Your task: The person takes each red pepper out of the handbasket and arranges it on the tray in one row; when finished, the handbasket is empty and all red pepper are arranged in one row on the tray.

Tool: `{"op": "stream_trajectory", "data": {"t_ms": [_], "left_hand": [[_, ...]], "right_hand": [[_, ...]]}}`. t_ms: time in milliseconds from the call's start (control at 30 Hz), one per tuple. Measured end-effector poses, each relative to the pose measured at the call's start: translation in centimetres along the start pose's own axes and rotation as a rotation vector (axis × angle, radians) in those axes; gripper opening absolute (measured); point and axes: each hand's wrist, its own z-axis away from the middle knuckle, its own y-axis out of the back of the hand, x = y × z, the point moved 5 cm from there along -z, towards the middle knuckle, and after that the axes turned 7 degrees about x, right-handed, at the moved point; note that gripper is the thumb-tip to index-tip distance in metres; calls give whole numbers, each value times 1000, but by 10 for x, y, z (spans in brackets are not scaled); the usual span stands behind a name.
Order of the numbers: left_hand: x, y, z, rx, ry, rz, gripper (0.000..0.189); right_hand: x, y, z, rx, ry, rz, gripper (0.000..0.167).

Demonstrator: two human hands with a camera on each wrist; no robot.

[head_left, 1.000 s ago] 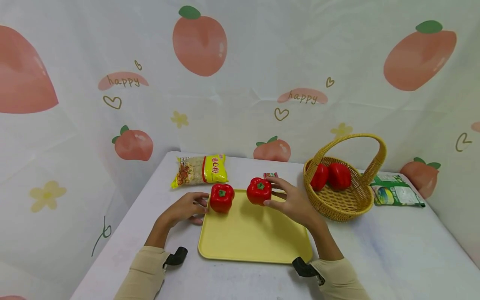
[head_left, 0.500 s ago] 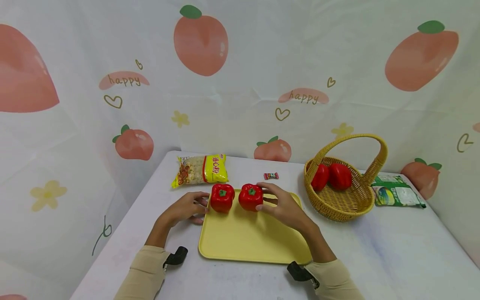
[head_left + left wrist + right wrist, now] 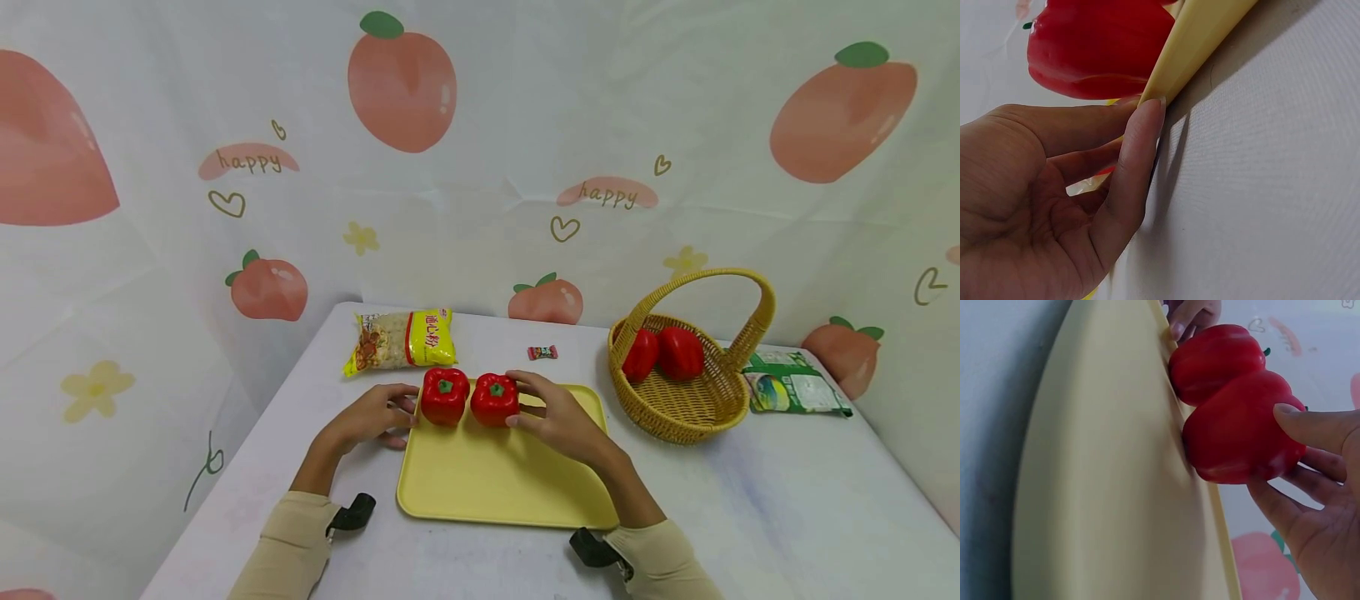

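Note:
In the head view my right hand [image 3: 561, 419] holds a red bell pepper [image 3: 493, 410] by its right side, thumb in front and fingers behind. The pepper stands stem up over the back of a yellow tray [image 3: 510, 487]. Close on its left, a second red bell pepper [image 3: 444, 404] sits in the tray's back left corner. My left hand [image 3: 372, 417] is at the tray's left edge; in the left wrist view its fingertips pinch the tray rim [image 3: 1194, 47]. The right wrist view has the thumb and fingertips spread around the held bell pepper [image 3: 1241, 434].
A handled wicker basket [image 3: 678, 429] with two red bell peppers [image 3: 680, 353] stands right of the tray. Behind it lies a green packet [image 3: 795, 382]. A yellow food bag [image 3: 397, 340] lies at the back left, and a small wrapped candy [image 3: 542, 352] behind the tray.
My right hand has carried the bell pepper left and lower, close beside the other one. My left hand has stayed at the tray's edge.

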Motion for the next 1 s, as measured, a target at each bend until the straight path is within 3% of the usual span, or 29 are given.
{"op": "stream_trajectory", "data": {"t_ms": [500, 1000], "left_hand": [[-2, 0, -1, 14, 15, -7, 62], [-3, 1, -2, 27, 20, -17, 62]], "right_hand": [[1, -1, 1, 16, -55, 18, 74], [4, -4, -1, 14, -39, 29, 69]]}}
